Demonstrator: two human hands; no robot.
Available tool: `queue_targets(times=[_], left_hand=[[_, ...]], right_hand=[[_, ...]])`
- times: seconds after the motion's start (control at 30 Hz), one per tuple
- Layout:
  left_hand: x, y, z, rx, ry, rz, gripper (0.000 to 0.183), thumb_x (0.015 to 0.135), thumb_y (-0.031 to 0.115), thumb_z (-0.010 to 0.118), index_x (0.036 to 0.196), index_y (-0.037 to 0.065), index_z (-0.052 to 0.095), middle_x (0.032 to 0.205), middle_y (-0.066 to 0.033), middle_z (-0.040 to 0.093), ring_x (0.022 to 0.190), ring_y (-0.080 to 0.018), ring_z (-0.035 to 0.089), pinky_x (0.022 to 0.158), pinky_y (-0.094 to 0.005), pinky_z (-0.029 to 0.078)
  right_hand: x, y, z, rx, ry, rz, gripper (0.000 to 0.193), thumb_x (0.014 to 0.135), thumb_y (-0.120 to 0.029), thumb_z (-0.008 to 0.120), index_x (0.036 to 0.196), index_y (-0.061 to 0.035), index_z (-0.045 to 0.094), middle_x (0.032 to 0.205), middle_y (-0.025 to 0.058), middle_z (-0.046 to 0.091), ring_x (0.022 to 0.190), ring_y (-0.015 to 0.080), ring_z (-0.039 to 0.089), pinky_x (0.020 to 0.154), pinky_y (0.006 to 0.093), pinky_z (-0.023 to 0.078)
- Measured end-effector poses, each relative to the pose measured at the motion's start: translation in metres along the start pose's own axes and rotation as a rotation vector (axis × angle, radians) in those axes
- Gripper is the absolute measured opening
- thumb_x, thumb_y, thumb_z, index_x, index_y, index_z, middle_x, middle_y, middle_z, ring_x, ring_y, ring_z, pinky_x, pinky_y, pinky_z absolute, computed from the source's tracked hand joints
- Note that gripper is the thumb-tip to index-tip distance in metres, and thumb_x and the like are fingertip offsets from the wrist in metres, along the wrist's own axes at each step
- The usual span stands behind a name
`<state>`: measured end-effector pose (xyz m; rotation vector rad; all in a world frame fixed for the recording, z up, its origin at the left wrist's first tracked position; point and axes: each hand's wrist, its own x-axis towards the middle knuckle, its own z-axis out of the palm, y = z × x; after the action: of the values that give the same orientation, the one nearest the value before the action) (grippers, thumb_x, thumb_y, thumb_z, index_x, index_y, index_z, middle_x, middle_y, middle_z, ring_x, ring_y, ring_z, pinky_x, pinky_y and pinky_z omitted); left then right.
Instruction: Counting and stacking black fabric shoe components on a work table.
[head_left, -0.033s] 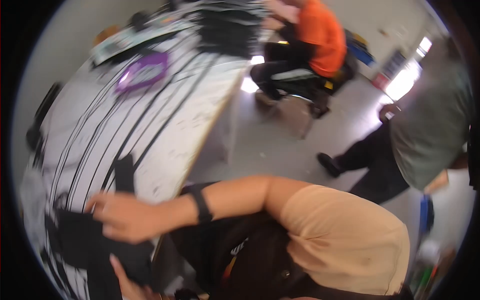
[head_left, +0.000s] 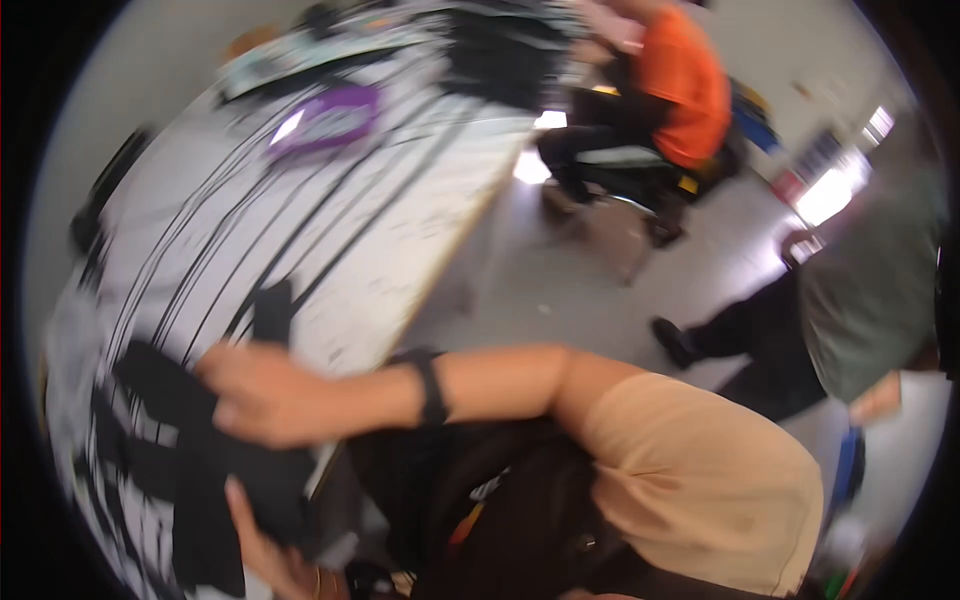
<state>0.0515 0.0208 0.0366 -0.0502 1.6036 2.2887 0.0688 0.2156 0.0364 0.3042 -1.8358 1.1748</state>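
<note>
Black cloth pieces (head_left: 210, 510) lie in front of me at the near left end of the table, some with long flat strip-like parts. My right hand (head_left: 272, 395), a dark band on its wrist, is closed on the upper part of one piece; motion blurs its fingers. Lower down, my left hand (head_left: 265, 550) grips the same cloth near the table edge, its thumb on top and its other fingers hidden by the cloth. A short black strip (head_left: 272, 312) sticks up just beyond my right hand.
Thin black cords run along the white table (head_left: 390, 265). Farther off are a purple package (head_left: 330, 120) and a black stack (head_left: 505, 55). Beyond the table edge a person in orange (head_left: 685, 90) sits; another in grey-green (head_left: 870, 290) stands to the right.
My right hand's fingers have drawn together from a more spread pose, and a black flap now stands out to their left. The whole view has shifted slightly.
</note>
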Motion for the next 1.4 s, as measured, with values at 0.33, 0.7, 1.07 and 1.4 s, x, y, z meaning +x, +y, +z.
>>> queue_targets(times=[0.33,0.7,1.07,1.4], left_hand=[[-0.02,0.009,0.018,-0.064,-0.142,0.201,0.03,0.093,0.015,0.067,0.118,-0.001,0.063,0.112,-0.0068,0.065,0.099,-0.0146,0.062,0.087,-0.0271,0.049],[-0.006,0.0,0.023,0.122,-0.08,0.314,0.021,0.093,0.011,0.064,0.11,-0.001,0.065,0.103,-0.005,0.066,0.091,-0.013,0.061,0.08,-0.0269,0.049],[0.004,-0.022,-0.017,1.52,-0.123,1.305,0.022,0.087,0.008,0.063,0.108,0.006,0.069,0.112,-0.0049,0.067,0.104,-0.02,0.063,0.092,-0.0303,0.048],[-0.008,0.004,0.011,0.709,-0.411,0.532,0.026,0.085,0.014,0.064,0.109,0.004,0.064,0.108,-0.0102,0.064,0.096,-0.0277,0.059,0.087,-0.0365,0.047]], right_hand=[[0.01,-0.025,-0.079,0.451,0.08,0.783,0.03,0.1,-0.022,0.052,0.122,-0.0019,0.058,0.111,0.0034,0.064,0.103,0.0107,0.057,0.093,0.0257,0.041],[0.016,-0.002,-0.115,0.786,0.377,0.746,0.026,0.102,-0.02,0.05,0.122,-0.0041,0.056,0.113,0.0073,0.064,0.102,0.0172,0.064,0.09,0.0315,0.053],[0.039,-0.071,-0.026,0.622,-0.064,0.581,0.035,0.101,-0.021,0.053,0.129,0.0001,0.054,0.108,0.0061,0.065,0.096,0.0092,0.059,0.088,0.0246,0.045],[0.019,-0.041,-0.034,-0.018,-0.053,0.4,0.041,0.101,-0.029,0.054,0.13,0.0003,0.054,0.084,0.0063,0.066,0.07,0.0073,0.052,0.067,0.0245,0.045]])
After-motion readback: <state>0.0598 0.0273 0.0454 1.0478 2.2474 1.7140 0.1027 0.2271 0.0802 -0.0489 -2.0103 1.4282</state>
